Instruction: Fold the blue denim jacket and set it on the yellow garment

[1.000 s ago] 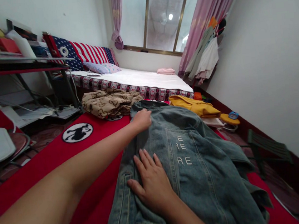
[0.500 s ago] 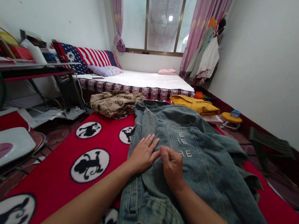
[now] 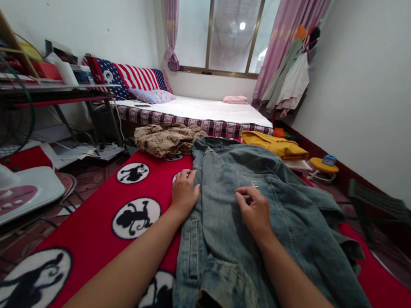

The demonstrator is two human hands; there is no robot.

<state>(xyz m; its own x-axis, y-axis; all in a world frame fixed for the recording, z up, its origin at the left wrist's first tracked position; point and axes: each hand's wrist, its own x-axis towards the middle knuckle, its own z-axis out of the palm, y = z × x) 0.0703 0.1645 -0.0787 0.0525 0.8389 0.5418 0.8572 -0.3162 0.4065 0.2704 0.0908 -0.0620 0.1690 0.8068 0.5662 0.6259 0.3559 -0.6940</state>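
The fingers of the left hand (image 3: 185, 192) curl at the near-left edge of a faded blue-green denim jacket (image 3: 288, 199); whether they pinch the cloth I cannot tell. Those of the right hand (image 3: 255, 212) are bent over the jacket beside pale lettering (image 3: 255, 184), and whether they grip any fabric is also unclear. Between the hands a denim sleeve (image 3: 218, 217) runs lengthwise along the body, its cuff toward the wearer. The step in hand seems to be squaring up this side; the next move calls for a light, even pull that leaves the sleeve straight. Beneath lies a red blanket printed with black figures in white discs (image 3: 98, 225). Beyond are a crumpled brown patterned cloth (image 3: 166, 138) and a folded mustard-yellow garment (image 3: 275, 145).
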